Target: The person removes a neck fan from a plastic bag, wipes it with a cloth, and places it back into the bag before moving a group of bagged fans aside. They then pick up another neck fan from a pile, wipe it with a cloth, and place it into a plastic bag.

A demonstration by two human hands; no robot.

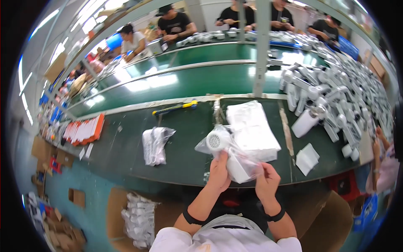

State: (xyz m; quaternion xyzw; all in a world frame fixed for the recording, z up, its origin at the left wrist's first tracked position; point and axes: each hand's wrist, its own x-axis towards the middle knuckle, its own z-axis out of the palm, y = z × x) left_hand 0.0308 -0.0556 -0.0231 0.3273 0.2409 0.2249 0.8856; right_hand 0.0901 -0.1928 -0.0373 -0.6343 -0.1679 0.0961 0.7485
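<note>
Over the near edge of the dark green table, I hold a white device with a round slotted head (216, 140) inside a clear plastic bag (203, 146). My left hand (219, 173) is closed around the device's near left side, just below the head. The fingers of my right hand (267, 181) pinch the bag's film by the device's lower end. Just beyond my hands lies a stack of flat white bags or sheets (253, 128). Left of the device, a bagged white item (155, 146) rests on the table.
Grey-white devices (336, 94) are heaped at the right. A folded white sheet (307, 159), a yellow-and-black tool (175, 108) and orange-edged cards (84, 129) lie on the table. Bagged pieces fill a carton (114, 210) below. A metal post (260, 54) stands before the green conveyor; people work beyond.
</note>
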